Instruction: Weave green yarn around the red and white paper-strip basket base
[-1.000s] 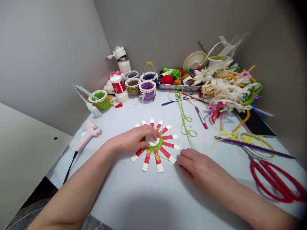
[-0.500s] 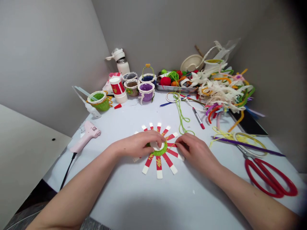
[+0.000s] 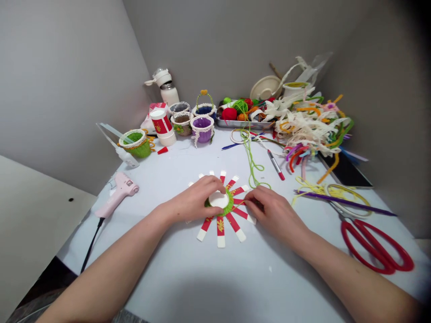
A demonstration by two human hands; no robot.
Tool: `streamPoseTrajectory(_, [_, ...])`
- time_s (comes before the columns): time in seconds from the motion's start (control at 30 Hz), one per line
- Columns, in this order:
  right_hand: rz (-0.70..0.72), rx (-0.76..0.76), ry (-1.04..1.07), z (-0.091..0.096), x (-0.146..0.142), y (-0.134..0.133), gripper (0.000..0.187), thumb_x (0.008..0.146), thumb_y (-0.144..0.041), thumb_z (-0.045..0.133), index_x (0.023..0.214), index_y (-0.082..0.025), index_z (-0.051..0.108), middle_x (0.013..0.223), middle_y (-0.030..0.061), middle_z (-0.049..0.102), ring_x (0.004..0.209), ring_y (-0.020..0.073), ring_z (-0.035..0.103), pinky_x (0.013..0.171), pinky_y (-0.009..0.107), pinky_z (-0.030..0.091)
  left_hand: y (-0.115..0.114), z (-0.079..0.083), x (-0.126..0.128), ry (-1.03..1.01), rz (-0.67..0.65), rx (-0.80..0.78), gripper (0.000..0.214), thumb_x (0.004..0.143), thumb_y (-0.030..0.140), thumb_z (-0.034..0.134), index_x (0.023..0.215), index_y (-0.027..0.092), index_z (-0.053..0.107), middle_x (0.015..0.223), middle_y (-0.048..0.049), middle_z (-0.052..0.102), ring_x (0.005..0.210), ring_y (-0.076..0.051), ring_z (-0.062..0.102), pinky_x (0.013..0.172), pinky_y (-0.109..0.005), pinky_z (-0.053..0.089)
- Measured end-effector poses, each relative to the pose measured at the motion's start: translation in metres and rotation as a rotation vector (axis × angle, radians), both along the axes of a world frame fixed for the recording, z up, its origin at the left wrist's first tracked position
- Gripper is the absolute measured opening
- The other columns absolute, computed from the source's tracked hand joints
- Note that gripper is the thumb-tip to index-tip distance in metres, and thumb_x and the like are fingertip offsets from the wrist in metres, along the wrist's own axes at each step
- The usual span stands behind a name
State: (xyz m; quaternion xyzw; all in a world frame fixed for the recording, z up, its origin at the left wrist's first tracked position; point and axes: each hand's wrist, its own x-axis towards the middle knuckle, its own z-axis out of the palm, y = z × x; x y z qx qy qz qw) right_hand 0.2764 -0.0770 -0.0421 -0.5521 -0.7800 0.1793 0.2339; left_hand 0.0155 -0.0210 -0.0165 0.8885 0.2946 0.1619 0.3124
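A paper cup cut into red and white strips (image 3: 220,228) lies splayed flat like a sun on the table. Green yarn (image 3: 230,207) is woven in a ring around its white round base (image 3: 218,200). My left hand (image 3: 198,197) steadies the cup from the left, thumb and forefinger curved over the woven ring; its other fingers are partly hidden. To the right, my right hand (image 3: 269,206) pinches the yarn, and a short taut length runs from the ring to its fingertips. Loose green yarn (image 3: 253,168) trails behind that hand toward a ball in the tray.
Red-handled scissors (image 3: 373,251) and a purple stick (image 3: 343,202) lie at right. A pink glue gun (image 3: 117,193) is at left. Decorated small pots (image 3: 202,130), a yarn tray (image 3: 249,124), a marker (image 3: 276,165) and a heap of lace and pipe cleaners (image 3: 310,125) stand behind.
My left forefinger has lifted back from the cup's white base, and thumb and forefinger are spread wider, uncovering more of it. My right hand still pinches the yarn. The view has shifted slightly.
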Motion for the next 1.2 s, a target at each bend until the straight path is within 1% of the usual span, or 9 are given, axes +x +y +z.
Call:
streamPoseTrajectory(0.1, [0.006, 0.0, -0.01, 0.0, 0.001, 0.0, 0.017, 0.099, -0.017, 0.055, 0.089, -0.02, 0.068, 0.088, 0.0045, 0.066, 0.084, 0.0207, 0.063, 0.075, 0.032, 0.048, 0.002, 0.002, -0.002, 0.044, -0.004, -0.018, 0.033, 0.09, 0.025, 0.078, 0.118, 0.022, 0.062, 0.127, -0.0094, 0.067, 0.119, -0.029, 0.061, 0.104, -0.045, 0.05])
streamPoseTrajectory(0.3, [0.07, 0.022, -0.013, 0.002, 0.001, -0.004, 0.018, 0.1, -0.013, 0.056, 0.091, -0.02, 0.069, 0.092, 0.0056, 0.067, 0.087, 0.0209, 0.064, 0.077, 0.033, 0.049, 0.008, 0.005, -0.01, 0.046, 0.0, -0.021, 0.037, 0.091, 0.02, 0.076, 0.126, 0.023, 0.062, 0.127, -0.0078, 0.069, 0.119, -0.027, 0.063, 0.107, -0.043, 0.048])
streamPoseTrajectory(0.43, [0.17, 0.025, -0.046, 0.009, 0.001, -0.013, 0.019, 0.1, -0.01, 0.055, 0.092, -0.02, 0.07, 0.093, 0.0058, 0.068, 0.087, 0.0202, 0.064, 0.077, 0.032, 0.05, 0.011, 0.004, -0.014, 0.032, -0.027, -0.036, 0.034, 0.093, 0.016, 0.07, 0.124, 0.024, 0.062, 0.135, -0.0076, 0.068, 0.124, -0.026, 0.062, 0.109, -0.043, 0.047])
streamPoseTrajectory(0.57, [0.286, 0.028, -0.104, 0.015, 0.001, -0.025, 0.023, 0.099, -0.007, 0.054, 0.09, -0.02, 0.071, 0.09, 0.006, 0.067, 0.085, 0.0201, 0.064, 0.074, 0.032, 0.049, 0.012, 0.004, -0.016, 0.027, -0.026, -0.069, 0.031, 0.093, 0.017, 0.067, 0.123, 0.024, 0.063, 0.135, -0.0075, 0.069, 0.124, -0.025, 0.063, 0.108, -0.041, 0.049])
streamPoseTrajectory(0.67, [0.37, 0.072, -0.165, 0.016, 0.001, -0.032, 0.026, 0.098, -0.005, 0.052, 0.086, -0.02, 0.069, 0.089, 0.0064, 0.067, 0.083, 0.02, 0.062, 0.071, 0.031, 0.047, 0.013, 0.006, -0.017, 0.017, -0.051, -0.11, 0.027, 0.092, 0.017, 0.066, 0.118, 0.023, 0.064, 0.137, -0.0073, 0.068, 0.125, -0.025, 0.063, 0.108, -0.041, 0.049])
streamPoseTrajectory(0.8, [0.466, 0.155, -0.25, 0.019, 0.002, -0.04, 0.028, 0.097, -0.002, 0.049, 0.078, -0.018, 0.063, 0.083, 0.0057, 0.063, 0.074, 0.0186, 0.056, 0.063, 0.031, 0.04, 0.016, 0.006, -0.022, 0.006, -0.064, -0.169, 0.032, 0.089, 0.017, 0.067, 0.12, 0.024, 0.064, 0.137, -0.0068, 0.068, 0.125, -0.025, 0.063, 0.107, -0.041, 0.049])
streamPoseTrajectory(0.93, [0.546, 0.172, -0.277, 0.022, 0.001, -0.045, 0.026, 0.095, -0.001, 0.052, 0.078, -0.018, 0.062, 0.083, 0.0054, 0.063, 0.074, 0.0181, 0.056, 0.062, 0.032, 0.039, 0.019, 0.005, -0.026, -0.005, -0.072, -0.234, 0.033, 0.088, 0.017, 0.069, 0.12, 0.024, 0.065, 0.137, -0.0072, 0.069, 0.125, -0.025, 0.064, 0.106, -0.04, 0.05])
streamPoseTrajectory(1.03, [0.543, 0.179, -0.311, 0.021, 0.003, -0.044, 0.027, 0.093, 0.001, 0.052, 0.077, -0.018, 0.062, 0.083, 0.0052, 0.063, 0.073, 0.0183, 0.055, 0.061, 0.033, 0.038, 0.02, 0.005, -0.027, -0.001, -0.067, -0.252, 0.034, 0.087, 0.016, 0.07, 0.121, 0.024, 0.065, 0.138, -0.0067, 0.069, 0.125, -0.025, 0.064, 0.105, -0.039, 0.05])
streamPoseTrajectory(1.2, [0.43, 0.189, -0.348, 0.018, 0.008, -0.038, 0.026, 0.092, 0.001, 0.054, 0.078, -0.019, 0.063, 0.082, 0.0057, 0.062, 0.073, 0.0192, 0.054, 0.06, 0.033, 0.036, 0.02, 0.006, -0.026, -0.009, -0.074, -0.252, 0.032, 0.088, 0.016, 0.069, 0.118, 0.023, 0.065, 0.137, -0.0064, 0.069, 0.123, -0.024, 0.065, 0.105, -0.039, 0.05])
